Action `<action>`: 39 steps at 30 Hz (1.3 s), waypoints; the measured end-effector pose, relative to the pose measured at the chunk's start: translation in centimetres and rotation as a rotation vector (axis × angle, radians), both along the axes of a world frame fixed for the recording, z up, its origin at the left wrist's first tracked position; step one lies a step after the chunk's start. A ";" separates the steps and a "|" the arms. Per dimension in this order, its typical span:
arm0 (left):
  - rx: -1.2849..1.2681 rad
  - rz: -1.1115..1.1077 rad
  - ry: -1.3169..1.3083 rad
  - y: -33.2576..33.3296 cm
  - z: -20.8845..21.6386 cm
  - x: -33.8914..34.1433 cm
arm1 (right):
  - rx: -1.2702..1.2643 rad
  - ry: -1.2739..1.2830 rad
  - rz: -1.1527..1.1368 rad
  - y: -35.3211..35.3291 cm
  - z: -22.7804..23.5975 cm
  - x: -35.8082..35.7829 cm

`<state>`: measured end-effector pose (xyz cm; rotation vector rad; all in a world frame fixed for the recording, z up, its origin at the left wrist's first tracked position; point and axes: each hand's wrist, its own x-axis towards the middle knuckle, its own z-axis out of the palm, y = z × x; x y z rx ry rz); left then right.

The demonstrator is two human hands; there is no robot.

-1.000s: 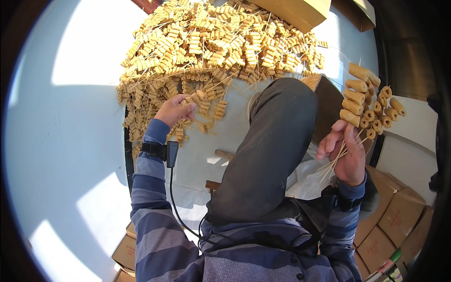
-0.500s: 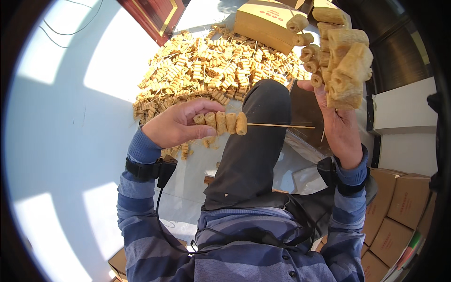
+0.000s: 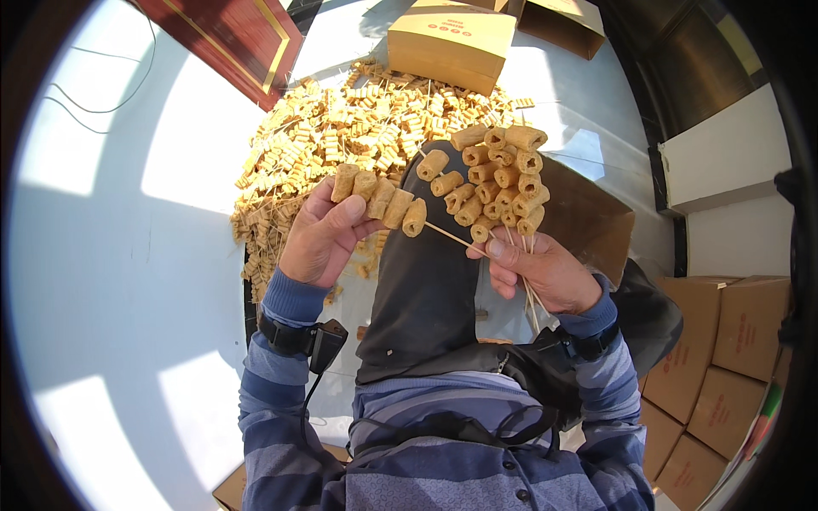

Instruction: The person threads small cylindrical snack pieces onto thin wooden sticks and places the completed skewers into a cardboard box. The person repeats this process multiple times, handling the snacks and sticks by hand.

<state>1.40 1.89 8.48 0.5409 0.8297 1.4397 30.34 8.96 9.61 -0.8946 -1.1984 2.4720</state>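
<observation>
My left hand point(image 3: 322, 243) pinches a skewer of tan, hollow rolls point(image 3: 378, 201) between thumb and fingers. Several rolls sit side by side on it, and its bare stick slants down to the right, the tip reaching the fingers of my right hand point(image 3: 545, 271). That hand is closed round the thin sticks of a bunch of similar roll skewers point(image 3: 503, 183), whose rolls fan out above the fist. Both hands are held over my dark-trousered leg. Whether my right fingers also grip the left skewer's tip, I cannot tell.
Beyond my knee a large pile of skewered rolls point(image 3: 341, 128) covers the pale floor. Behind it are a closed carton point(image 3: 452, 43) and an open one point(image 3: 562, 21). A brown cardboard surface point(image 3: 588, 213) lies right of my leg; stacked cartons point(image 3: 724, 366) stand at lower right.
My right hand has come down and leftward with its bunch, close to the left hand. My left hand has turned, tilting its skewer so the stick now meets the right fingers.
</observation>
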 end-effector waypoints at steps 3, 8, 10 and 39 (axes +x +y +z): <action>0.039 -0.013 -0.008 -0.4 -0.6 2.6 | -0.026 0.003 -0.081 -0.9 -1.4 -0.5; -0.099 0.020 0.113 -0.4 -0.2 5.1 | 0.169 -0.034 -0.134 -2.3 -3.0 -1.0; -0.094 0.042 0.102 -0.3 0.0 5.4 | 0.229 -0.048 -0.124 -2.6 -3.2 -1.1; -0.178 -0.114 0.187 -0.5 -0.9 8.1 | 0.234 -0.198 -0.247 -5.3 -3.1 -3.0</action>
